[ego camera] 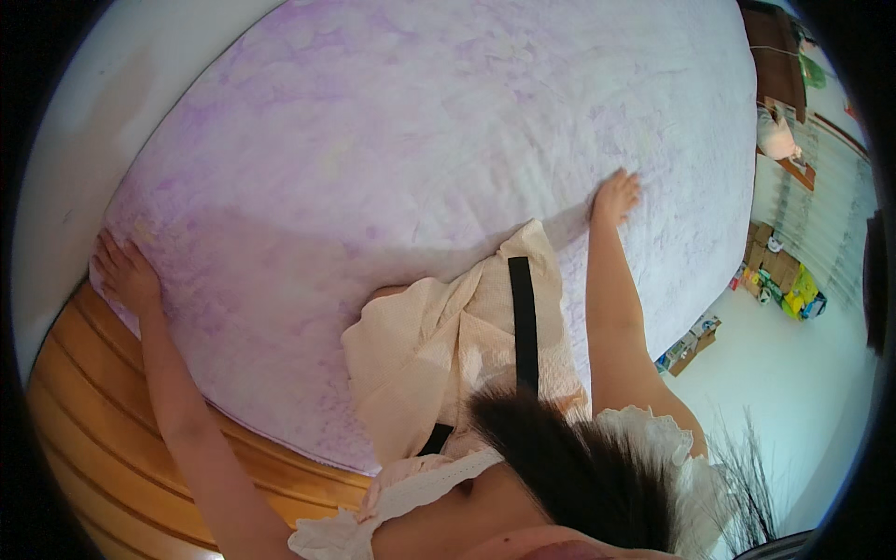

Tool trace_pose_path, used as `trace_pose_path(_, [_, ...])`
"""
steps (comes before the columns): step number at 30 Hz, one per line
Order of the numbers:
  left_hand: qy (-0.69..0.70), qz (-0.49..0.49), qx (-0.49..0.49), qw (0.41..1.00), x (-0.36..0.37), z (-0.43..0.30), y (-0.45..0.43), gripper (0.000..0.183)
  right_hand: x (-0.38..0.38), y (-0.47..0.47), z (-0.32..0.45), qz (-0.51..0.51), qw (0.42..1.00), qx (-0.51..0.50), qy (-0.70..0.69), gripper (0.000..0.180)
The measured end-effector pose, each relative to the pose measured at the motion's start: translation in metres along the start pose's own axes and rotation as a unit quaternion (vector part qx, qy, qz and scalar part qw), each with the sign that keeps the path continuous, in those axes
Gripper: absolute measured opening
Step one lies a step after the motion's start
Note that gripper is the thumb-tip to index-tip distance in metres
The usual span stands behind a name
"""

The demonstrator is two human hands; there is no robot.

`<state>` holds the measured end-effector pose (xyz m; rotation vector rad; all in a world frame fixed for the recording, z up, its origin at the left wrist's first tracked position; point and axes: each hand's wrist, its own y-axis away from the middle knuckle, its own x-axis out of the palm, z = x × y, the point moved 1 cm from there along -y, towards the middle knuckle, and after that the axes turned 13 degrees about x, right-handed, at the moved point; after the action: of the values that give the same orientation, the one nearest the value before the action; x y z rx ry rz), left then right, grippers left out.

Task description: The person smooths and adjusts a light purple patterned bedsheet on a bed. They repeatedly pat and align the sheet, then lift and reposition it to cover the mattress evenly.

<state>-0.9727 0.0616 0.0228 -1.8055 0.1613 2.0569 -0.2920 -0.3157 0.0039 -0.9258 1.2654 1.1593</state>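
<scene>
A bed (392, 147) covered in a pale purple and white mottled sheet spreads out before me. My left hand (127, 274) lies at its left corner, fingers spread over the edge of the sheet, beside the wall and the wooden headboard (105, 378). On the right, my right hand (617, 197) rests palm down on the sheet, slightly blurred, with light creases in the fabric around it. Neither hand appears to hold anything. Between my arms, my cream textured skirt (413, 336) with a black strap (522, 315) drapes over the bed.
A white wall (91, 133) runs along the left side of the bed. Cardboard boxes (770, 255) and colourful packages (801, 290) stand on the pale floor (763, 364) at right. Dark wooden furniture (773, 63) stands beyond the bed's right edge. Dark hair hangs into the lower view.
</scene>
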Motion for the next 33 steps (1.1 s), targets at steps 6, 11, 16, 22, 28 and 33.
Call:
trace_pose_path(6, [-0.025, -0.007, 0.016, 1.000, 0.009, 0.001, -0.004, 0.062, 0.049, 0.104, 0.179, -0.014, 0.970, -0.236, -0.049, 0.067])
trace_pose_path(11, [-0.020, 0.004, 0.014, 1.000, 0.000, 0.002, -0.007, 0.063, 0.053, 0.228, 0.255, 0.071, 0.938, -0.305, -0.147, 0.081])
trace_pose_path(16, [-0.070, 0.025, -0.041, 0.996, -0.017, -0.027, -0.014, 0.064, 0.027, 0.222, 0.250, 0.302, 0.834, -0.399, -0.233, 0.072])
trace_pose_path(22, [0.205, 0.172, 0.266, 0.926, -0.088, -0.286, 0.022, 0.043, -0.010, 0.045, 0.125, 0.037, 0.889, -0.346, -0.298, 0.049])
trace_pose_path(28, [0.207, 0.176, 0.394, 0.878, -0.086, -0.367, -0.004, 0.053, -0.003, -0.165, -0.085, -0.117, 0.992, 0.020, 0.029, 0.052])
trace_pose_path(33, [0.093, 0.024, 0.326, 0.940, -0.052, -0.285, -0.042, 0.055, 0.031, -0.154, 0.025, -0.007, 0.998, -0.020, 0.054, 0.057])
